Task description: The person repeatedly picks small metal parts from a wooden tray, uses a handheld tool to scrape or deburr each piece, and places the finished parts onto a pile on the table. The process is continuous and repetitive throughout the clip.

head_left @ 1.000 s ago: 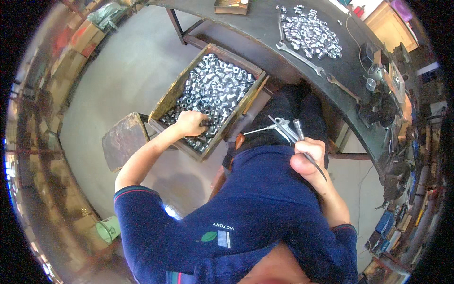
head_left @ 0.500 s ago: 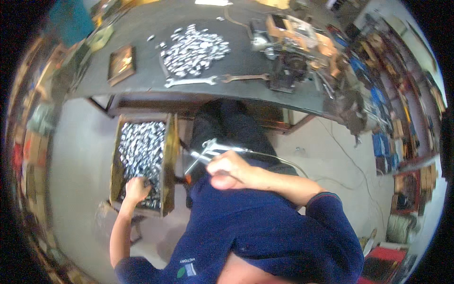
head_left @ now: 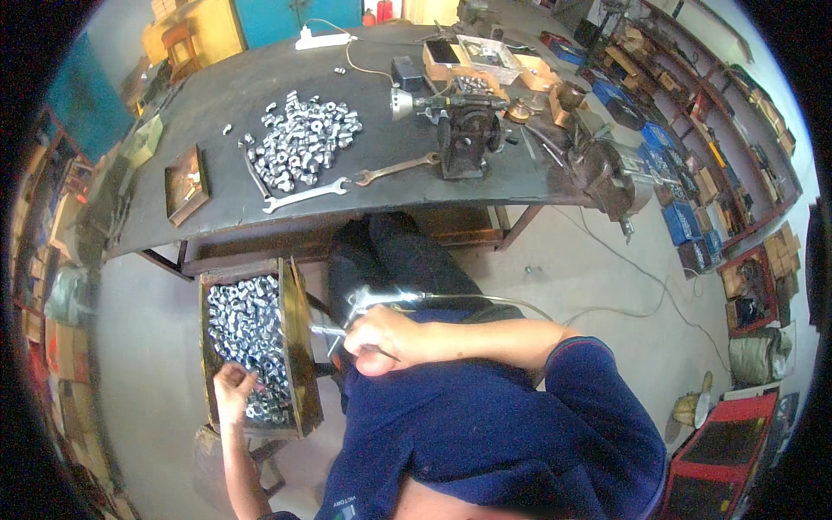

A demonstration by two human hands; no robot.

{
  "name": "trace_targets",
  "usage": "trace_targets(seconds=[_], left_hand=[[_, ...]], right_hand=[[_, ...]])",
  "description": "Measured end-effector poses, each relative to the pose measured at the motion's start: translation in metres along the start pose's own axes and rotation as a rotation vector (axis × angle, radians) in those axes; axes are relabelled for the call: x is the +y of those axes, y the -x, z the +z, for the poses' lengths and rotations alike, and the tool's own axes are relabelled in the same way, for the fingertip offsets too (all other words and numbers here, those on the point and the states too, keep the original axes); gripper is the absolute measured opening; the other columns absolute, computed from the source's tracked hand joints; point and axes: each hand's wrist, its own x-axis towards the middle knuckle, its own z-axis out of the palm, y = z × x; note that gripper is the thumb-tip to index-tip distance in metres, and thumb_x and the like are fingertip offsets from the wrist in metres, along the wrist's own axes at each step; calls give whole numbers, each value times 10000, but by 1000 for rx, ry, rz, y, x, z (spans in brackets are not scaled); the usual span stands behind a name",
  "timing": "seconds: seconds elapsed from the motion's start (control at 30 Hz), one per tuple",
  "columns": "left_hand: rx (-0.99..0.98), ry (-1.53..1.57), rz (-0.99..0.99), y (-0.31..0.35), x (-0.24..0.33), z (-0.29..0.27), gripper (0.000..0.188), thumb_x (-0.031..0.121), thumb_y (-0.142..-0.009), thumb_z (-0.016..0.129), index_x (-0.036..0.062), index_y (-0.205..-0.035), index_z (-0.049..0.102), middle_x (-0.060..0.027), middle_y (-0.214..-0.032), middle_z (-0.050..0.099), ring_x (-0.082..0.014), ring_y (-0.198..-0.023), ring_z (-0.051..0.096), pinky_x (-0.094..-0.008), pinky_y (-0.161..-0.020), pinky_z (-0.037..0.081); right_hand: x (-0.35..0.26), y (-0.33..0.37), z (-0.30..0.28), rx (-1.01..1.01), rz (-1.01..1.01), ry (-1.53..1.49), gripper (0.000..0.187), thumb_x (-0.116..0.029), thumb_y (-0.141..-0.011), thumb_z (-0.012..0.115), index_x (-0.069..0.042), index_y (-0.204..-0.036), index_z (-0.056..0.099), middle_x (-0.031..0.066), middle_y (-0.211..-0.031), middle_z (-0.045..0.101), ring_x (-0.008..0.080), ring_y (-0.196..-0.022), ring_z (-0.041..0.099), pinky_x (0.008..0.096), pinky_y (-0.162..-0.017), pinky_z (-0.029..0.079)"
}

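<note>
My left hand [head_left: 232, 383] is over the left side of a wooden box [head_left: 299, 364] filled with small shiny metal fittings [head_left: 247, 325]. Its fingers are curled together, and whatever they may hold is too small to make out. In front of my body my right hand [head_left: 381, 336] is wrapped round a silver air gun [head_left: 368, 299]. A pale hose [head_left: 494, 299] runs from the air gun off to the right. Thin rods stick out by the right fist; their kind is unclear.
On the dark bench [head_left: 381, 199] lie a heap of metal fittings [head_left: 303, 139], two open-end wrenches [head_left: 308, 196] and a shallow tray [head_left: 186, 186]. A machine [head_left: 468, 139] and a vise [head_left: 607, 178] stand farther right. A red cabinet [head_left: 719, 455] is at lower right.
My left hand has lifted out from among the fittings and moved toward the box's left side. The right hand keeps its hold on the air gun. The view has shifted, showing more beyond the bench.
</note>
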Motion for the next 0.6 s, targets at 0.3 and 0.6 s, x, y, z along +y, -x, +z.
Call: trace_targets(seconds=[0.3, 0.6], left_hand=[[-196, 860, 169, 14, 52, 102, 309, 123, -813, 641, -28, -1067, 552, -145, -949, 606, -268, -810, 637, -388, -785, 509], [-243, 1081, 15, 3, 31, 121, 382, 337, -928, 487, -35, -940, 573, -141, -602, 587, -259, -512, 601, -413, -673, 538]], right_hand=[[-8, -14, 8, -235, 117, -67, 248, -202, -635, 645, -78, -587, 437, 97, -550, 451, 298, -500, 493, 400, -463, 368], [0, -22, 9, -382, 194, -35, 261, -236, -659, 628, -61, -595, 446, 137, -565, 475, 348, -542, 522, 421, -478, 386]])
